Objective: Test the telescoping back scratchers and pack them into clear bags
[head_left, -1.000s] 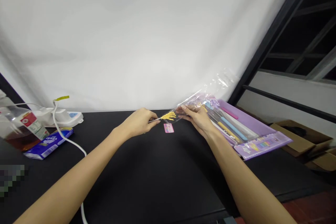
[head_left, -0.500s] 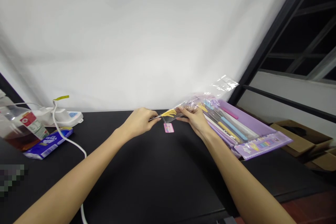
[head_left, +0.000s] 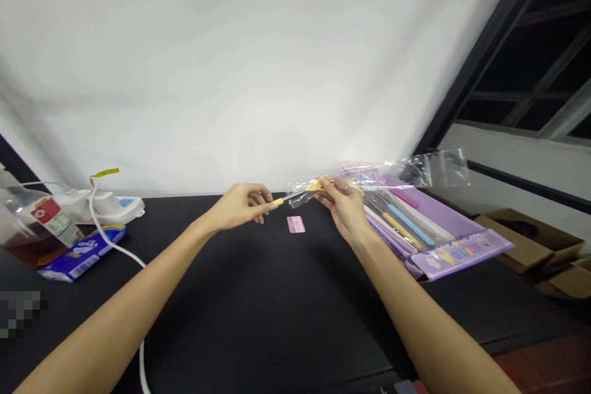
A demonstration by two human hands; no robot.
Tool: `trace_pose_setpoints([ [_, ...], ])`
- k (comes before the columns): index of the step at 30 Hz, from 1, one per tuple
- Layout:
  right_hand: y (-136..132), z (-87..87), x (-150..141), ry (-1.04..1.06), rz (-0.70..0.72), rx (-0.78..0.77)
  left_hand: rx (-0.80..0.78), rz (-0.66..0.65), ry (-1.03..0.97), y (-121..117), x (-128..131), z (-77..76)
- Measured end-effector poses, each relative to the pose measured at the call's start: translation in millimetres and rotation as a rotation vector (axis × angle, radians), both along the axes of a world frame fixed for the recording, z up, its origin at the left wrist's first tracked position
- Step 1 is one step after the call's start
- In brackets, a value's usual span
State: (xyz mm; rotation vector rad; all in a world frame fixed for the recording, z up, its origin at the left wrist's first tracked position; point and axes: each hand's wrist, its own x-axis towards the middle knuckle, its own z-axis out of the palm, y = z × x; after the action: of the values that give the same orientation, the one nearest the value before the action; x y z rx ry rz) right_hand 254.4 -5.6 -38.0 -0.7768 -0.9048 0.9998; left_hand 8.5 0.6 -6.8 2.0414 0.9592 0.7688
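Observation:
My left hand pinches the yellow handle end of a slim back scratcher with a metal rod. The yellow hand-shaped head of the scratcher is at the fingers of my right hand, which is closed on it and on a long clear plastic sleeve. The sleeve covers the head and part of the rod and stretches out to the right. Below, on the black table, lies a small pink card. Right of my right hand, a purple box holds several wrapped, coloured scratchers.
On the left stand a bottle of dark liquid, a blue packet and a white power strip, with a white cable running forward. A white sheet rises behind the table. Cardboard boxes are at the right.
The yellow head has shifted from beside my left hand to my right fingers. My left hand now grips the yellow handle end. The sleeve swung lower and extends further right.

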Motion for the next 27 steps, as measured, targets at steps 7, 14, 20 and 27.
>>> trace_pose_setpoints([
  [7,-4,-0.5,-7,0.074,0.141,-0.071,-0.235,0.045,-0.391,4,-5,-1.7],
  [14,-15,-2.5,-30,0.006,0.246,-0.058,-0.234,0.041,-0.231,0,6,-5.0],
  [20,-14,-0.1,-23,-0.033,0.229,-0.062,-0.411,-0.17,-0.367,4,1,-5.9],
  [27,-15,-1.9,-26,-0.051,0.338,-0.095,-0.342,0.058,-0.373,-3,13,-7.1],
])
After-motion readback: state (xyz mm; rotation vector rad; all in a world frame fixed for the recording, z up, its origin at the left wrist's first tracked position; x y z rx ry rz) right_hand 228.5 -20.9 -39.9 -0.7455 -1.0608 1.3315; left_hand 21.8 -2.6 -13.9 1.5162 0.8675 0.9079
